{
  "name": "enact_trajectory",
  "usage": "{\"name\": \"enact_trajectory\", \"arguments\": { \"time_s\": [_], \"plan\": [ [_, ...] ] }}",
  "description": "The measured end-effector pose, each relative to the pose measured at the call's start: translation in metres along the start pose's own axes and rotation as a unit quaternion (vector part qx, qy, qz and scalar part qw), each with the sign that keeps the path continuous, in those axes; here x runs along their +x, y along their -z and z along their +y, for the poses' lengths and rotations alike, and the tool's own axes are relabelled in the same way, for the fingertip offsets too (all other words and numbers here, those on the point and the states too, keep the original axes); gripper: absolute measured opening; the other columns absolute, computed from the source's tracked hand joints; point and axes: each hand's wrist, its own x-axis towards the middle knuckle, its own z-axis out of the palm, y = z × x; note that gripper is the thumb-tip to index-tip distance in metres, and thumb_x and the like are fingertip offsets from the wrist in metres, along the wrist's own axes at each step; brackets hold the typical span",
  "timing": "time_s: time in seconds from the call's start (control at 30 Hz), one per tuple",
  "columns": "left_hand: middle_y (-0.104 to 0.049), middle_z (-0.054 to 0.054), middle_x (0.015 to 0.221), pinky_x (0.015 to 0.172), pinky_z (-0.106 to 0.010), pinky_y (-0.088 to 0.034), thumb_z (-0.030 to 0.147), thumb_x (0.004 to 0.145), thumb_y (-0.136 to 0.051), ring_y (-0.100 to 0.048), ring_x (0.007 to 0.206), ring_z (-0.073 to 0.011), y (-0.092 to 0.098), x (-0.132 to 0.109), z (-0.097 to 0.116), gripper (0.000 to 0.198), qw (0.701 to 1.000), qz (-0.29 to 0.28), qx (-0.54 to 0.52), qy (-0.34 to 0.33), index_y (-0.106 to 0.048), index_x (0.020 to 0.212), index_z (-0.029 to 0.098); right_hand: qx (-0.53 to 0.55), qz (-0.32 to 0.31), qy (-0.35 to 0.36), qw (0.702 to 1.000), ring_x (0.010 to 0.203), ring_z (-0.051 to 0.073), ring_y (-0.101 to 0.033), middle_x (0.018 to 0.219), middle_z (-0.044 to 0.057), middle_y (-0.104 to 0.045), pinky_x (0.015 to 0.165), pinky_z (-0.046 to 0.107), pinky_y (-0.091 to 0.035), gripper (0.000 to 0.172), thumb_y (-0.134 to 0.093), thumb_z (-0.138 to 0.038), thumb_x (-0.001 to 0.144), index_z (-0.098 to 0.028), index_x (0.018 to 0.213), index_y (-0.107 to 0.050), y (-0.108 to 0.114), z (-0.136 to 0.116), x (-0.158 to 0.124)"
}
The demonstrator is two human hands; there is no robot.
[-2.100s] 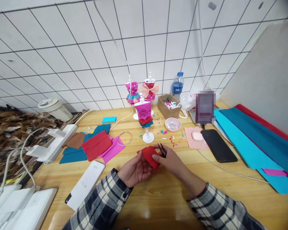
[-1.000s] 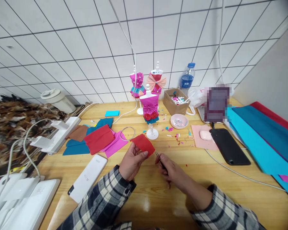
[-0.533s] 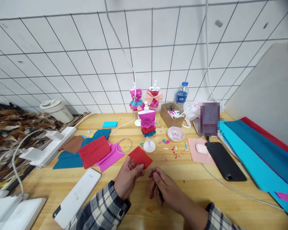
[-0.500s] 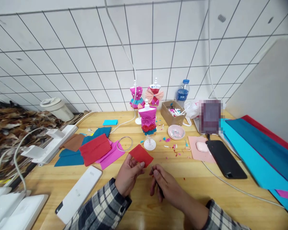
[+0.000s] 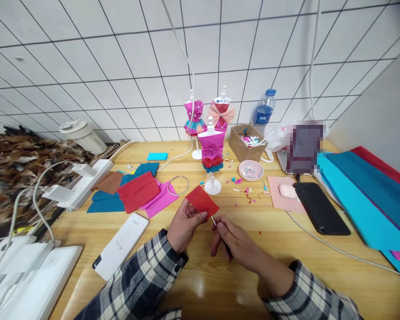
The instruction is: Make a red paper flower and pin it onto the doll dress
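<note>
Between the thumb and fingers of my left hand (image 5: 186, 227) is a small red piece of crepe paper (image 5: 202, 200), held up off the table. My right hand (image 5: 236, 242) is closed round a pair of small scissors (image 5: 214, 221) with a dark handle. Their metal tip is at the paper's lower edge; most of the handle is hidden in my palm. Just beyond the paper stands a mini dress form (image 5: 213, 146) in a magenta bodice with a pleated rosette, red flowers and a teal hem. Two more dressed forms (image 5: 194, 113) are behind it.
Folded crepe sheets (image 5: 138, 193), a metal ring (image 5: 178, 185) and a white phone (image 5: 122, 246) lie to the left. Rightward are a pink bowl (image 5: 251, 170), a cardboard box (image 5: 247, 144), a water bottle (image 5: 264, 108), a black phone (image 5: 322, 209) and large coloured sheets (image 5: 363, 209). Paper scraps dot the middle.
The head view has shifted, so the table's things appear higher and further right. Both hands keep their grips, and the scissors' metal tip shows more clearly against the red paper's edge.
</note>
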Motion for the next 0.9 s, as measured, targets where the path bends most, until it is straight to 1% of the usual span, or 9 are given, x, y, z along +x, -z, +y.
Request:
{"name": "enact_trajectory", "arguments": {
  "time_s": [0.1,0.2,0.37,0.53,0.67,0.9],
  "plan": [
    [-0.07,-0.003,0.093,0.069,-0.025,-0.048,0.014,0.067,-0.077,-0.065,0.081,-0.0157,-0.0001,0.0002,0.0005,0.055,1.0,-0.001,-0.002,0.002,-0.052,0.114,0.022,0.01,-0.003,-0.008,1.0,0.034,0.007,-0.039,0.057,-0.003,-0.062,0.037,0.019,-0.029,0.044,-0.023,-0.062,0.091,-0.021,0.093,-0.038,0.0006,0.0017,0.0],
    [-0.07,-0.004,0.094,0.071,-0.026,-0.048,0.015,0.067,-0.077,-0.065,0.083,-0.0168,-0.0001,0.0003,0.0007,0.054,1.0,-0.014,-0.003,0.005,-0.052,0.114,0.021,0.014,-0.005,-0.008,1.0,0.034,0.007,-0.038,0.056,-0.004,-0.061,0.037,0.019,-0.028,0.044,-0.023,-0.062,0.091,-0.021,0.093,-0.038,0.0012,0.002,0.0],
    [-0.07,-0.007,0.099,0.073,-0.028,-0.049,0.016,0.068,-0.077,-0.066,0.087,-0.0199,0.0014,0.0009,0.0001,0.056,0.999,-0.03,0.01,0.008,-0.052,0.117,0.02,-0.004,0.014,0.017,1.0,0.039,0.008,-0.039,0.052,-0.005,-0.055,0.042,0.02,-0.031,0.044,-0.024,-0.061,0.091,-0.021,0.092,-0.041,0.0026,0.0029,0.0004],
    [-0.069,-0.008,0.103,0.077,-0.031,-0.049,0.015,0.067,-0.077,-0.065,0.092,-0.0218,0.0019,0.0018,-0.0004,0.059,0.999,-0.04,0.013,0.004,-0.05,0.12,0.02,-0.003,0.022,0.008,1.0,0.041,0.009,-0.041,0.051,-0.007,-0.049,0.045,0.021,-0.033,0.043,-0.025,-0.062,0.091,-0.022,0.09,-0.041,0.0033,0.0028,-0.0003],
    [-0.069,-0.008,0.104,0.081,-0.033,-0.049,0.015,0.068,-0.076,-0.065,0.094,-0.0219,0.0013,0.0016,-0.0008,0.058,0.999,-0.041,0.008,-0.003,-0.05,0.12,0.02,-0.001,0.03,0.004,1.0,0.042,0.009,-0.041,0.05,-0.007,-0.048,0.044,0.021,-0.033,0.042,-0.025,-0.061,0.091,-0.022,0.09,-0.041,0.0036,0.0028,-0.0005],
    [-0.069,-0.008,0.108,0.084,-0.033,-0.049,0.014,0.066,-0.077,-0.065,0.098,-0.0226,0.0007,0.0019,-0.0009,0.063,0.999,-0.045,-0.008,-0.006,-0.049,0.123,0.02,-0.004,0.046,-0.004,0.999,0.041,0.009,-0.04,0.05,-0.007,-0.046,0.043,0.022,-0.032,0.043,-0.025,-0.063,0.091,-0.022,0.088,-0.041,0.0032,0.0032,0.0001]
  ]
}}
